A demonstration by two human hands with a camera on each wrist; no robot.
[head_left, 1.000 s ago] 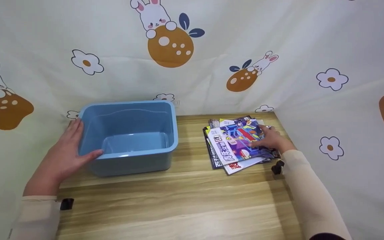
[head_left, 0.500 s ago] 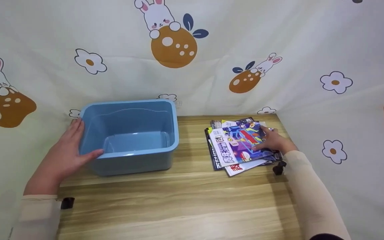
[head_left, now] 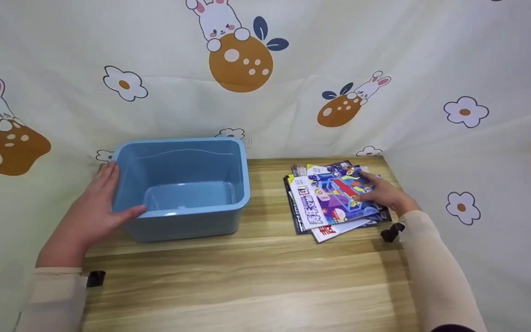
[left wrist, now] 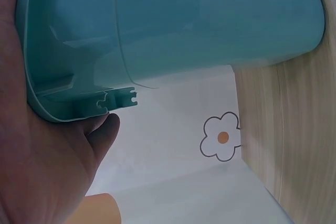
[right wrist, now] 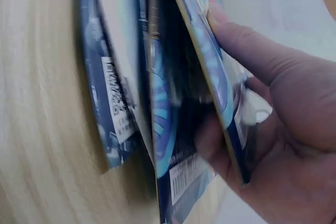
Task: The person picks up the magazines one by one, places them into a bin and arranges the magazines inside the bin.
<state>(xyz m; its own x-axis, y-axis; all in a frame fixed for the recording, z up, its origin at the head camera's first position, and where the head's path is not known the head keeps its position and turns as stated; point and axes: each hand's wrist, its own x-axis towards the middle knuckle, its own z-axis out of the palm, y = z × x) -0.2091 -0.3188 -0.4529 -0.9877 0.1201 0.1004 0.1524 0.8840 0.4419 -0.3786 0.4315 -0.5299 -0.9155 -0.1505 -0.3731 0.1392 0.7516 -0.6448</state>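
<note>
A light-blue plastic storage bin (head_left: 180, 223) stands at the left of the table, its open top facing up. My left hand (head_left: 91, 208) grips its near left corner, thumb over the front rim and fingers along the left side; in the left wrist view, fingertips (left wrist: 105, 135) curl under the rim. At the right lies an uneven stack of magazines (head_left: 323, 233). My right hand (head_left: 384, 192) pinches the right edge of the top magazine (head_left: 334, 196), which has a purple, colourful cover. The right wrist view shows the thumb (right wrist: 244, 40) on that cover, fingers beneath, and a gap below.
The wood-grain table (head_left: 247, 286) extends in front of the bin and stack. A cream curtain (head_left: 288, 115) printed with rabbits, oranges and flowers hangs behind and along both sides. Dark wrist-mounted pieces (head_left: 96, 278) show at both cuffs.
The head view has shifted slightly. My right hand has moved a little to the right at the top magazine's edge. My left hand keeps its place on the bin.
</note>
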